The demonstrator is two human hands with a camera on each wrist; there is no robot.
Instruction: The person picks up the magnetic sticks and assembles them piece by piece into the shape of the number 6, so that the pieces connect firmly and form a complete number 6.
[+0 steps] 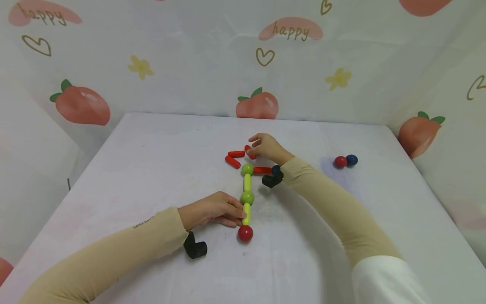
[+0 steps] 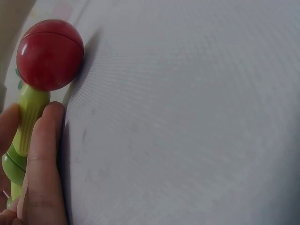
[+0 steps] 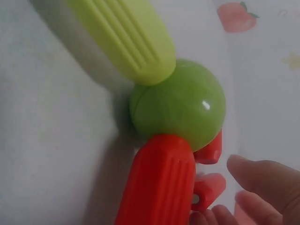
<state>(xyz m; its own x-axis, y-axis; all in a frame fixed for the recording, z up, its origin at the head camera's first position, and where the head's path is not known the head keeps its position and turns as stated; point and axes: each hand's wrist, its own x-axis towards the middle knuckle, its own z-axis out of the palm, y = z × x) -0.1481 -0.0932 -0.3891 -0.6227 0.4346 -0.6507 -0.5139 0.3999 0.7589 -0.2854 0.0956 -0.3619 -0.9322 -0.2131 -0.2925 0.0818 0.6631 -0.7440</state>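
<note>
A toy building chain lies down the middle of the table in the head view. It runs from a red ball (image 1: 245,233) through a yellow-green rod (image 1: 247,214), a green ball (image 1: 247,197) and another yellow-green rod (image 1: 247,182) to a far green ball (image 1: 247,169). From that far ball a red rod (image 1: 261,170) points right to a partly hidden blue ball. My left hand (image 1: 220,210) pinches the near yellow-green rod between thumb and fingers. My right hand (image 1: 268,148) reaches over a loose red rod (image 3: 210,188); its fingers touch it, the thumb standing apart.
Two more loose red rods (image 1: 236,154) lie left of the right hand. On the right side of the table, a red ball (image 1: 340,161) and a blue ball (image 1: 352,160) sit side by side. A patterned cloth wall (image 1: 190,63) rises behind the table.
</note>
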